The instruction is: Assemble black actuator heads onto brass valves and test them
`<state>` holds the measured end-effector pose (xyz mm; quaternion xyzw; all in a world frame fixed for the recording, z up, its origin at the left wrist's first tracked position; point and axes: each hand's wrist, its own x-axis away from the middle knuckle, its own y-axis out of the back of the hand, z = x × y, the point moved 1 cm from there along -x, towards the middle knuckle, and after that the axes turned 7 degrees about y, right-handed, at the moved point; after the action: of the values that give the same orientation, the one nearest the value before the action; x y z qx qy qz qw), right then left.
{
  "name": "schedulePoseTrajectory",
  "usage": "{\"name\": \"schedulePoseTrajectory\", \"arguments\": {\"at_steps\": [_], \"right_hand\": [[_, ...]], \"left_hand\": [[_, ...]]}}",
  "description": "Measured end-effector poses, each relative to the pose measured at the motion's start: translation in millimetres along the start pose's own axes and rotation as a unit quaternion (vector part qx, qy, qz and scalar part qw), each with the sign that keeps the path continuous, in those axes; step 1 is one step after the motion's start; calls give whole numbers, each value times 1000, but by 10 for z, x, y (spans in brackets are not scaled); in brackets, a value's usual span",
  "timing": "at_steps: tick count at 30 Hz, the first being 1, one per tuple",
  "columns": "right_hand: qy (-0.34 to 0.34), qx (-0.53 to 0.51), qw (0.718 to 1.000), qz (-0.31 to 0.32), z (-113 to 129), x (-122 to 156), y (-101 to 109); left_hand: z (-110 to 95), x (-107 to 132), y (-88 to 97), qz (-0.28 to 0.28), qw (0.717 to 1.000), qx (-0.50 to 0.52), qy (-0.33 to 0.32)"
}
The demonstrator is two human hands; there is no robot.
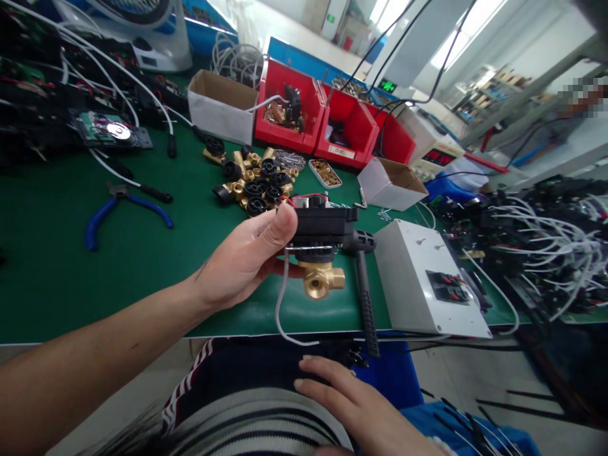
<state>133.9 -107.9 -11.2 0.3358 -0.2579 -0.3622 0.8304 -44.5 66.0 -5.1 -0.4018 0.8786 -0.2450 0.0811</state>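
My left hand [247, 259] is closed around a black plastic housing with red wires on top, raised above the front of the green bench. Below the housing sits a brass valve body [317, 282] with its round port towards me. A white cable [280, 310] hangs from the unit and runs to the right past the bench edge. Low in front of my lap is my right hand [351, 396], fingers stretched out and apart, with nothing seen in it. Just right of the unit, a black hammer-like tool [365, 291] with a ribbed handle reaches over the edge.
Brass fittings with black caps [256, 180] are heaped behind. Blue-handled cutters [126, 202] lie left. Red bins [292, 136], a white carton [221, 120] and a small open box [392, 187] stand at the back. A grey switch box [408, 272] and tangled white cables [560, 234] occupy the right.
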Motion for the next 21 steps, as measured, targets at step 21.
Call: {"name": "schedulePoseTrajectory", "arguments": {"at_steps": [21], "right_hand": [[-19,181,968,-171,-825,110,-760]], "left_hand": [[-196,48,58,-177,982,-26,-53]]}}
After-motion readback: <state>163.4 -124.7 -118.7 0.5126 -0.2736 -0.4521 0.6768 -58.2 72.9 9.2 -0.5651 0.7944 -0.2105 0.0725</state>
